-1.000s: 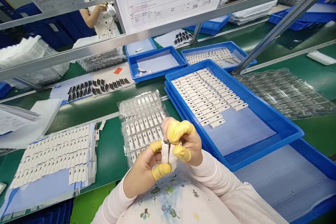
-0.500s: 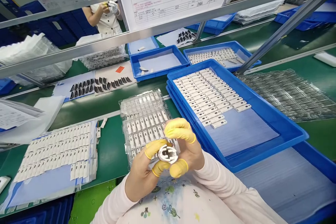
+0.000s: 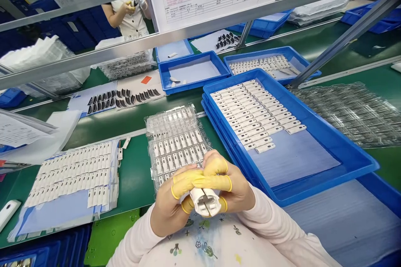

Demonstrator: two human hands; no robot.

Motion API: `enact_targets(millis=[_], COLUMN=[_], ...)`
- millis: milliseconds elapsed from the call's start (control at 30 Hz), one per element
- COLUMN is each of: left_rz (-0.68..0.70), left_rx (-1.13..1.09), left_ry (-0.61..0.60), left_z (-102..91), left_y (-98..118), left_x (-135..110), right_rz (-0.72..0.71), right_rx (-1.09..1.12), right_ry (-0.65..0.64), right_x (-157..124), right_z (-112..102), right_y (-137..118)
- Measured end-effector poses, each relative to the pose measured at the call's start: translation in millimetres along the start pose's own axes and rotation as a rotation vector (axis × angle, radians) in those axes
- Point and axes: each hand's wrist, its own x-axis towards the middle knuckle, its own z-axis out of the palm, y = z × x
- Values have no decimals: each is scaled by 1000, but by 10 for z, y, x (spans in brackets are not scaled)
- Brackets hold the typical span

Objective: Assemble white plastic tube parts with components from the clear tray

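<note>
Both of my hands, in yellow finger cots, close around one white plastic housing (image 3: 205, 202) with a hollow end that faces me. My left hand (image 3: 175, 200) grips its left side, and my right hand (image 3: 230, 185) wraps its right side and top. A dark seam runs along the housing. Just beyond my hands lies a clear blister tray (image 3: 171, 119) with rows of white parts in it. To the right, a stacked blue tray (image 3: 313, 187) bears rows of similar white parts (image 3: 250, 112) on a pale sheet.
White parts (image 3: 72, 171) lie in rows on blue sheets at left. Dark curved pieces (image 3: 125, 96) sit on paper behind a rail. Blue bins (image 3: 194, 85) stand farther back, and a metal strut (image 3: 338, 37) slants at right. Across the bench is another person (image 3: 128, 16).
The housing has tilted so more of its top and its hollow end show. My fingers have come together over its top, and my right fingers have lowered onto it.
</note>
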Motion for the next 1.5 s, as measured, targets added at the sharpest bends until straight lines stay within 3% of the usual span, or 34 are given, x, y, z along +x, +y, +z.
enact_targets(millis=[500, 800, 1033, 1233, 1367, 1500], left_rz=[20, 30, -6, -9, -26, -40], left_rx=[91, 267, 338, 269, 220, 170], left_ry=[19, 6, -19, -44, -35, -25], left_z=[-16, -37, -38, -51, -61, -70], left_y=[24, -57, -96, -87, -85, -101], left_x=[58, 55, 18, 78, 79, 56], right_rz=[-1, 164, 242, 311, 283, 160], right_rx=[13, 89, -77, 133, 220, 169], right_ry=[-38, -38, 16, 32, 6, -48], right_x=[-34, 152, 140, 62, -20, -121], right_z=[-20, -87, -51, -53, -49, -37], right_y=[101, 27, 13, 82, 144, 214])
